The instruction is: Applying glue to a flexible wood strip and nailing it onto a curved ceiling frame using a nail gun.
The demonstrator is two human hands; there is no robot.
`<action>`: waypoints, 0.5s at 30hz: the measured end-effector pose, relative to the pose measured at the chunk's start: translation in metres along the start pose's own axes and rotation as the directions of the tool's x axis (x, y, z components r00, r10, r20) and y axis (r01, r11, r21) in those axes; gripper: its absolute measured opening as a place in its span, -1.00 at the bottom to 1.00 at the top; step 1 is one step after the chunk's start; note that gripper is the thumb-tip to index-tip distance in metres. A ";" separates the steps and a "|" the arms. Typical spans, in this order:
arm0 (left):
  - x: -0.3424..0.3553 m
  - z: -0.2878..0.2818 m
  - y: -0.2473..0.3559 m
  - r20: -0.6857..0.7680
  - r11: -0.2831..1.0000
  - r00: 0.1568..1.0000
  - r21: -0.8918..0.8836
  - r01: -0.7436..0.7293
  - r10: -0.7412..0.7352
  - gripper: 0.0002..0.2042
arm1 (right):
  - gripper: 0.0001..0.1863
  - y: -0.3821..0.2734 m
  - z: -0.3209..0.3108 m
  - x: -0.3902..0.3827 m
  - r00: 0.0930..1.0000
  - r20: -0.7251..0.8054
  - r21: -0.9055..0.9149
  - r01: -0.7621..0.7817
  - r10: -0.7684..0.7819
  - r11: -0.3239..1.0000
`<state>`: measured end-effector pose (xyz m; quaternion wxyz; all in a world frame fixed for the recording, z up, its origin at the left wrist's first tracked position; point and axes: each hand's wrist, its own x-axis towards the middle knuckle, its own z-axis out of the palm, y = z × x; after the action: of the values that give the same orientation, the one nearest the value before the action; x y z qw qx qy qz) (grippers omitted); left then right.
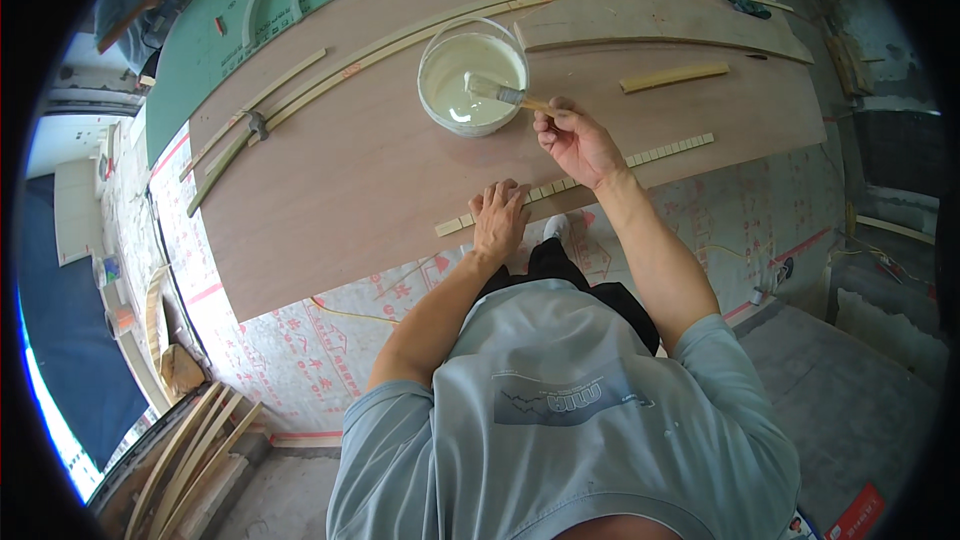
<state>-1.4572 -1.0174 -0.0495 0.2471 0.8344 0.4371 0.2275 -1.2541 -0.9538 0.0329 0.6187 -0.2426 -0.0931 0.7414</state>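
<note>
One wooden-handled flat paintbrush was grasped in the fingers of the right hand, bristles over a pail of creamy liquid, contact unclear. One notched wooden strip lay on the brown table under the left hand, fingers unclenched; beyond the pail ran long wooden laths.

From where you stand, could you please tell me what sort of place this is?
Probably a renovation site: a bucket, a wooden strip on a large board, and printed sheeting below.
</note>
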 end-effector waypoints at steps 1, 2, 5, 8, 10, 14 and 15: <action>-0.004 -0.005 0.000 0.004 1.000 1.000 0.008 -0.003 0.003 -0.64 | -0.86 0.002 0.000 -0.001 1.000 0.016 -0.045 0.015 -0.015 0.999; -0.008 -0.011 -0.002 0.003 1.000 1.000 -0.004 -0.026 0.026 -0.62 | -0.86 0.003 0.000 -0.001 1.000 0.020 -0.036 0.018 -0.018 0.999; -0.024 -0.035 -0.007 -0.015 0.999 0.999 -0.016 -0.041 0.041 -0.65 | -0.90 0.006 -0.002 0.001 0.999 -0.030 -0.047 0.042 -0.043 0.998; -0.047 -0.057 -0.018 -0.026 0.999 1.000 -0.041 0.002 -0.003 -0.75 | -0.82 0.011 -0.012 0.011 0.993 -0.117 0.144 0.046 -0.029 0.989; -0.058 -0.069 -0.018 -0.064 0.996 0.995 -0.058 0.070 -0.074 -0.90 | -0.77 0.018 -0.018 0.015 0.991 -0.133 0.248 0.036 -0.002 0.968; -0.076 -0.079 -0.023 -0.010 0.970 0.979 -0.137 0.200 -0.203 -0.89 | -0.69 0.029 -0.022 0.016 0.986 -0.128 0.501 -0.029 0.107 0.865; -0.077 -0.080 -0.023 -0.002 0.972 0.982 -0.139 0.189 -0.191 -0.89 | -0.69 0.031 -0.021 0.015 0.987 -0.133 0.503 -0.014 0.094 0.864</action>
<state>-1.5584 -1.0543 -0.0141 0.3214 0.7678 0.5001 0.2389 -1.2726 -0.9494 -0.0026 0.6446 -0.1328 0.1568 0.7364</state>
